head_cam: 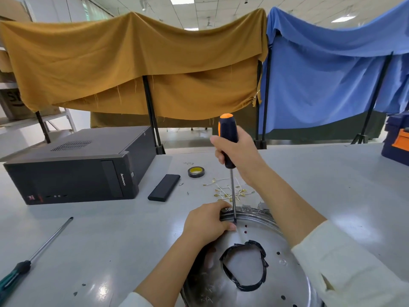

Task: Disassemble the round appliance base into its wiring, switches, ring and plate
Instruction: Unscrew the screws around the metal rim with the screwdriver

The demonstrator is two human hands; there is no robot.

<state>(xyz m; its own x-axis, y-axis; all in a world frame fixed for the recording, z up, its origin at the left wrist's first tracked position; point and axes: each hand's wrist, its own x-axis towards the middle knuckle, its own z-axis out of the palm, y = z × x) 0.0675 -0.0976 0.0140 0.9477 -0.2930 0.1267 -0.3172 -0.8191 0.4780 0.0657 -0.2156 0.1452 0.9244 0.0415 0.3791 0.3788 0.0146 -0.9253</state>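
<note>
The round appliance base (274, 278) lies on the table near me, a shiny metal plate with small holes and a hole in its middle edged with black tape (243, 269). My left hand (205, 222) grips its far rim. My right hand (236, 151) holds a black and orange screwdriver (228, 142) upright. The tip of that screwdriver stands on the plate just inside the rim, beside my left thumb. A heap of white wires with brass terminals (228, 191) lies on the table behind the base.
A black computer case (75, 169) lies at the left. Beside it are a flat black box (164, 187) and a roll of tape (196, 172). A second screwdriver (33, 258) lies at the near left. A blue toolbox (396, 142) stands at the right edge.
</note>
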